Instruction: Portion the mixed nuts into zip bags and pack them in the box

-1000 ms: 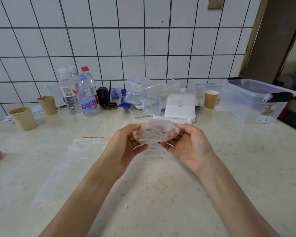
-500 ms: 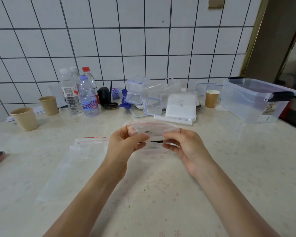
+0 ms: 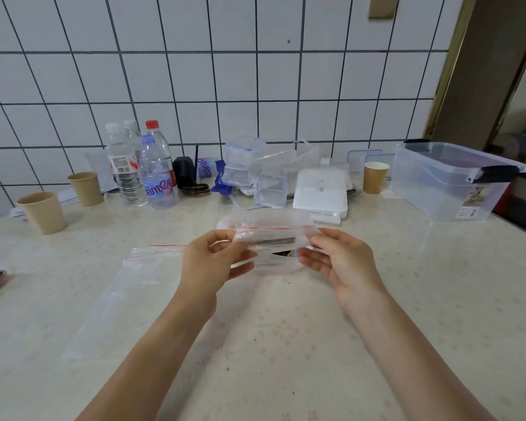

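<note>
Here, a zip bag (image 3: 271, 238) held above the tabletop (image 3: 407, 299) by both ends of its red-lined mouth.

Left hand (image 3: 213, 262) and right hand (image 3: 340, 262) each keep a pinching grip, likely to work the mouth; a spare bag (image 3: 128, 287) lies left, the box (image 3: 450, 183) far right.

I work at a home kitchen counter (image 3: 407, 299): white tiled wall (image 3: 225, 77), water bottles (image 3: 140, 171), paper cups (image 3: 43, 211), food containers (image 3: 243, 162) and a clear storage box (image 3: 447, 183).

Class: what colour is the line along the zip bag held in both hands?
Red, on the zip bag; clearest in the head view.
</note>
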A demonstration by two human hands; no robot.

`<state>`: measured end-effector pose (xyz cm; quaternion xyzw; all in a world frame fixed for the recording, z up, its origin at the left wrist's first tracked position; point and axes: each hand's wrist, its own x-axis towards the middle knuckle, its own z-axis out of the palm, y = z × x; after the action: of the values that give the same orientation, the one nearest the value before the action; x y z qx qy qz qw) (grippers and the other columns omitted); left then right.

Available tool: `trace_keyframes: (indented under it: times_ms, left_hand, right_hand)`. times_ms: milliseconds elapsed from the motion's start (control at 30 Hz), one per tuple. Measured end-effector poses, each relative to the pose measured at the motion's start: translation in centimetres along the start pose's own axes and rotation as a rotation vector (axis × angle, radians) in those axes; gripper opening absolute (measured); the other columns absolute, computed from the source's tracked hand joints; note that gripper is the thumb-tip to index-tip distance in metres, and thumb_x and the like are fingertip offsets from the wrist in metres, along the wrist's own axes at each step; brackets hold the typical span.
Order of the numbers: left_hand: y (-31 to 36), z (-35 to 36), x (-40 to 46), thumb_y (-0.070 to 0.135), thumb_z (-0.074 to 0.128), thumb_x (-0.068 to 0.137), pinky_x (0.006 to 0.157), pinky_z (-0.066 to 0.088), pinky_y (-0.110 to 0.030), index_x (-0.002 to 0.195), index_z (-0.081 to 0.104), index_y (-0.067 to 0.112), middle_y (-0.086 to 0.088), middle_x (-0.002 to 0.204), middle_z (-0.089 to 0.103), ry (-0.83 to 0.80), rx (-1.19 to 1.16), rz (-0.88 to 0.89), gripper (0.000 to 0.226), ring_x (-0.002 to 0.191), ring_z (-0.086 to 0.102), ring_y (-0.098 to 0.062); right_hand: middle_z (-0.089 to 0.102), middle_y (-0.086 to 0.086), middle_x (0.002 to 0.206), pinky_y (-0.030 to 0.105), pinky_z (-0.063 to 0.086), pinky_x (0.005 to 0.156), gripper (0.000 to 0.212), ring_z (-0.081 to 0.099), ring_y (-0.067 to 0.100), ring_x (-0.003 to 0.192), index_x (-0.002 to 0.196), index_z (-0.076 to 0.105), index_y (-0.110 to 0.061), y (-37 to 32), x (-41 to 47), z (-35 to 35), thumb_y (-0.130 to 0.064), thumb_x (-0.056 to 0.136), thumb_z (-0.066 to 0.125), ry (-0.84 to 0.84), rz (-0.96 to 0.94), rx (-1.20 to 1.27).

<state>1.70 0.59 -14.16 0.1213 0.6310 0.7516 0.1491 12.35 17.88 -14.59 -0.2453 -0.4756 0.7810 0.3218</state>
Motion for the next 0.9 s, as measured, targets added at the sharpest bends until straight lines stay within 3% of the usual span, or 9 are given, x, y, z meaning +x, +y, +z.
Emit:
trace_keyframes:
  times_ms: [133,233,367,533,733,900]
  left_hand:
    - [0.5,-0.2,0.1,0.011,0.084,0.063,0.069,0.064,-0.03,0.086,0.083,0.008,-0.014,0.101,0.079,-0.206,-0.322,-0.247,0.023,0.083,0.077,-0.019]
    - [0.8,-0.1,0.4,0.005,0.077,0.071,0.068,0.065,-0.034,0.102,0.076,0.001,-0.017,0.11,0.077,-0.256,-0.485,-0.38,0.031,0.088,0.079,-0.023]
    - [1.2,-0.1,0.5,0.009,0.072,0.083,0.077,0.065,-0.04,0.109,0.069,-0.003,-0.017,0.109,0.076,-0.327,-0.525,-0.383,0.029,0.097,0.077,-0.026]
    - [1.1,0.1,0.4,0.012,0.069,0.084,0.09,0.062,-0.047,0.123,0.067,-0.001,-0.022,0.12,0.072,-0.348,-0.517,-0.364,0.041,0.118,0.069,-0.034]
    - [1.3,0.5,0.2,0.013,0.064,0.079,0.08,0.06,-0.036,0.08,0.072,0.006,-0.009,0.091,0.067,-0.372,-0.526,-0.403,0.011,0.081,0.069,-0.025]
    - [1.1,0.5,-0.1,0.015,0.058,0.078,0.085,0.052,-0.036,0.084,0.069,0.006,-0.008,0.103,0.063,-0.379,-0.577,-0.462,0.015,0.084,0.065,-0.025]
  right_hand:
    - [0.079,0.018,0.091,0.031,0.063,0.063,0.013,0.078,0.026,0.073,0.097,0.076,0.003,-0.3,0.1,0.1,0.008,0.088,0.067,-0.132,0.16,0.218]
    - [0.079,0.019,0.088,0.031,0.063,0.062,0.013,0.079,0.024,0.075,0.082,0.083,-0.003,-0.7,0.0,0.2,-0.001,0.074,0.072,-0.236,0.255,0.309]
    - [0.078,0.016,0.091,0.036,0.064,0.071,0.018,0.079,0.024,0.086,0.085,0.08,-0.003,-0.9,-0.2,0.2,-0.01,0.091,0.064,-0.341,0.247,0.295]
    - [0.067,0.009,0.072,0.045,0.06,0.084,0.028,0.071,0.022,0.073,0.075,0.069,-0.01,-1.1,-0.8,1.1,-0.016,0.098,0.054,-0.368,0.248,0.25]
    - [0.045,0.003,0.061,0.041,0.047,0.081,0.03,0.052,0.021,0.062,0.06,0.045,-0.016,-1.1,-1.1,1.5,-0.017,0.089,0.048,-0.354,0.262,0.295]
    - [0.047,0.006,0.061,0.04,0.045,0.083,0.029,0.053,0.022,0.059,0.054,0.041,-0.017,-1.0,-1.2,1.4,-0.016,0.081,0.052,-0.35,0.294,0.356]
